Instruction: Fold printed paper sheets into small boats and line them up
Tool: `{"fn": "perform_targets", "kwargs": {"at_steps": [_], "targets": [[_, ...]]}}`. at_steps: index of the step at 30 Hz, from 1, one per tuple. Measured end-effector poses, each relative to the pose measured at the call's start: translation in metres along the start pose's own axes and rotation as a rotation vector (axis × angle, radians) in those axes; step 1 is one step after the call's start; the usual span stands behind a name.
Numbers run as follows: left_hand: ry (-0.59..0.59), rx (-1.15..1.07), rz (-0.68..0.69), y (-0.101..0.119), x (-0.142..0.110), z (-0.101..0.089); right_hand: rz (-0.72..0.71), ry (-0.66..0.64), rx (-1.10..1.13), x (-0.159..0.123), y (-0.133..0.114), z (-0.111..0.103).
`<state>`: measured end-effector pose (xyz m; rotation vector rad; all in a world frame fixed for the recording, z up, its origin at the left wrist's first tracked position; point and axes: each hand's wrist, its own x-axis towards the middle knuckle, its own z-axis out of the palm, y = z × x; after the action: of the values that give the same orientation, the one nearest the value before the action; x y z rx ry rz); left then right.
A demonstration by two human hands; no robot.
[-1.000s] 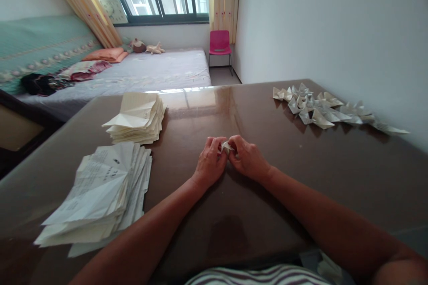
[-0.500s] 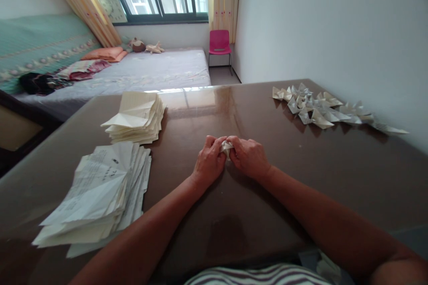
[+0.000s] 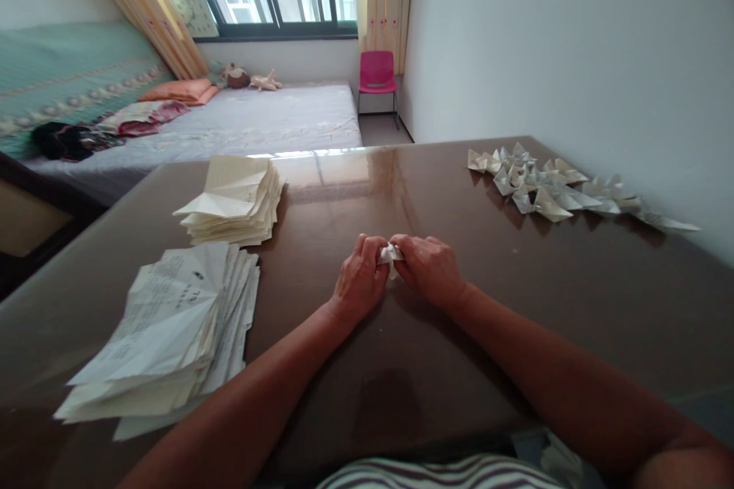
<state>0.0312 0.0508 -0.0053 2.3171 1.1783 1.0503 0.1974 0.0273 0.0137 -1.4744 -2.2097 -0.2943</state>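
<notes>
Over the shiny brown table [image 3: 321, 306], my left hand [image 3: 359, 273] and my right hand [image 3: 430, 267] are pinching a small white folded paper [image 3: 391, 254] between them, fingers closed on both sides.

Smooth, glossy brown bench [image 3: 321, 229], reflecting light towards 12 o'clock. At its centre, a small piece [image 3: 391, 253] of matt, creased paper. The stack [image 3: 166, 321] at 8 o'clock and the stack [image 3: 235, 199] at 10 o'clock are matt, crinkled paper. The folded shapes [image 3: 550, 200] at 2 o'clock are paper, matt and sharply creased. Beyond, at 11 o'clock, a bed [image 3: 287, 118] in wrinkled, matt cloth; at 12, a smooth, plastic-looking chair [image 3: 376, 73].
</notes>
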Motion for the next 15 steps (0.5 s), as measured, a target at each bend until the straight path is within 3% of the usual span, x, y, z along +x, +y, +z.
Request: {"fn": "perform_targets", "kwargs": {"at_steps": [10, 15], "targets": [[-0.123, 0.077, -0.021, -0.009, 0.004, 0.005, 0.097, -0.161, 0.045, 0.001, 0.009, 0.011], [-0.009, -0.048, -0.045, -0.014, 0.005, 0.005, 0.108, -0.049, 0.306, -0.002, 0.011, 0.013]]}}
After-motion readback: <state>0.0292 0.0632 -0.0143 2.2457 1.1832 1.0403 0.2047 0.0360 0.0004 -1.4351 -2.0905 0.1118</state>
